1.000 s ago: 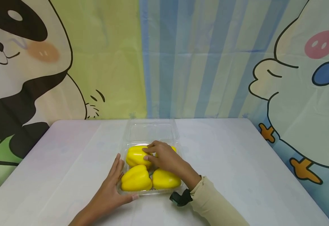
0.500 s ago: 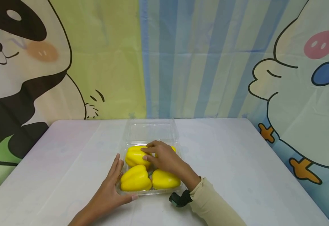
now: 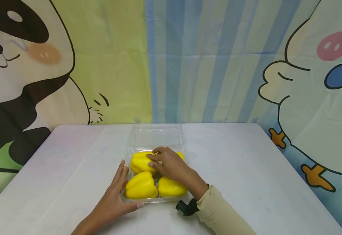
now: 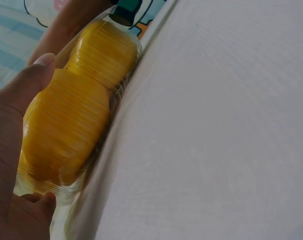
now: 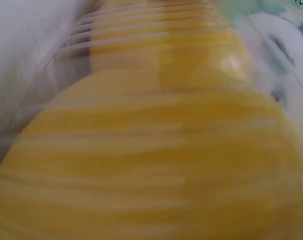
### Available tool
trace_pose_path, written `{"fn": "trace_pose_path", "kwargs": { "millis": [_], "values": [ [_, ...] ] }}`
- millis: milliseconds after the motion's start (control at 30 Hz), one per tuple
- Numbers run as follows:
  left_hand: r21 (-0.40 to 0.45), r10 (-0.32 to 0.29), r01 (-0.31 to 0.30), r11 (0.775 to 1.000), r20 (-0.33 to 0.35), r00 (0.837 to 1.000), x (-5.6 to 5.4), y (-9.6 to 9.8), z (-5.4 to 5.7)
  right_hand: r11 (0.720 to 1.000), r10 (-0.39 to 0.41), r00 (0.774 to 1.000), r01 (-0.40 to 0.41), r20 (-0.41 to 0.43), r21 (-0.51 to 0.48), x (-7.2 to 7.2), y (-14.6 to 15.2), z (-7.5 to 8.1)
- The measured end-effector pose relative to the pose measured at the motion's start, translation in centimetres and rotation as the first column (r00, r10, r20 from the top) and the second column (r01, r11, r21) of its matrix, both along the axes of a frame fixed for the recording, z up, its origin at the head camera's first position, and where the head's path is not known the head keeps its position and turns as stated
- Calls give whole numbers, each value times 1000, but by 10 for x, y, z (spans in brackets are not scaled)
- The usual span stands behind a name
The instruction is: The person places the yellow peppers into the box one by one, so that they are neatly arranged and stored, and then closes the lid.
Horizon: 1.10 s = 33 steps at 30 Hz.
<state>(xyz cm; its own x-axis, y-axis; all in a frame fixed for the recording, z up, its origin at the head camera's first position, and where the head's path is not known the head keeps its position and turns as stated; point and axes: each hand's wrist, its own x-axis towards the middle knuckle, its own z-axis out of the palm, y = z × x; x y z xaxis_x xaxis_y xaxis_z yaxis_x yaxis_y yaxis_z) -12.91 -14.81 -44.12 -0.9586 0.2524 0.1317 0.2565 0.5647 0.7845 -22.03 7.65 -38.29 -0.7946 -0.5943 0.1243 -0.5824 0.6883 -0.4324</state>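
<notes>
Several yellow bell peppers sit in a clear plastic clamshell container [image 3: 151, 201] with its lid [image 3: 158, 137] folded back. My left hand [image 3: 112, 194] rests against the front left corner, fingers extended along the side and thumb [image 4: 44, 61] along the front. My right hand [image 3: 172, 165] reaches over the container, its thumb and fingertips at the right end of the back left pepper [image 3: 140, 163]. Under that hand the back right pepper [image 3: 180, 155] is mostly hidden. In front lie a left pepper [image 3: 141, 186] and a right pepper [image 3: 172, 187]. Yellow shapes behind ribbed plastic [image 5: 156, 150] fill the right wrist view, blurred.
The container stands on a white table [image 3: 232, 163], toward its middle front. A cartoon-printed cloth [image 3: 188, 65] hangs behind the table and continues at both sides. A dark device [image 3: 187, 207] is strapped at the right wrist, close to the container's front right corner.
Almost nothing differs. Both hands, the peppers and the container hold their places in the head view.
</notes>
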Motion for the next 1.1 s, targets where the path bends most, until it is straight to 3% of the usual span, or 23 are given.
{"fn": "trace_pose_path", "kwargs": {
  "millis": [567, 800, 1000, 1100],
  "values": [
    [-30, 13, -14, 999, -9, 1000, -1, -1, -2, 998, 56, 998, -56, -37, 6, 3, 3, 2],
    [-43, 32, -32, 999, 1, 999, -1, -2, -4, 981, 72, 990, -49, 118, -186, 0, 10, 4],
    [-24, 21, -20, 1000, 6, 1000, -3, -1, -5, 921, 141, 968, -52, 208, -385, -5, 18, 5],
    [-21, 18, -18, 1000, 11, 1000, -4, 0, -4, 907, 153, 964, -49, 218, -418, -6, 23, 6]
  ]
}}
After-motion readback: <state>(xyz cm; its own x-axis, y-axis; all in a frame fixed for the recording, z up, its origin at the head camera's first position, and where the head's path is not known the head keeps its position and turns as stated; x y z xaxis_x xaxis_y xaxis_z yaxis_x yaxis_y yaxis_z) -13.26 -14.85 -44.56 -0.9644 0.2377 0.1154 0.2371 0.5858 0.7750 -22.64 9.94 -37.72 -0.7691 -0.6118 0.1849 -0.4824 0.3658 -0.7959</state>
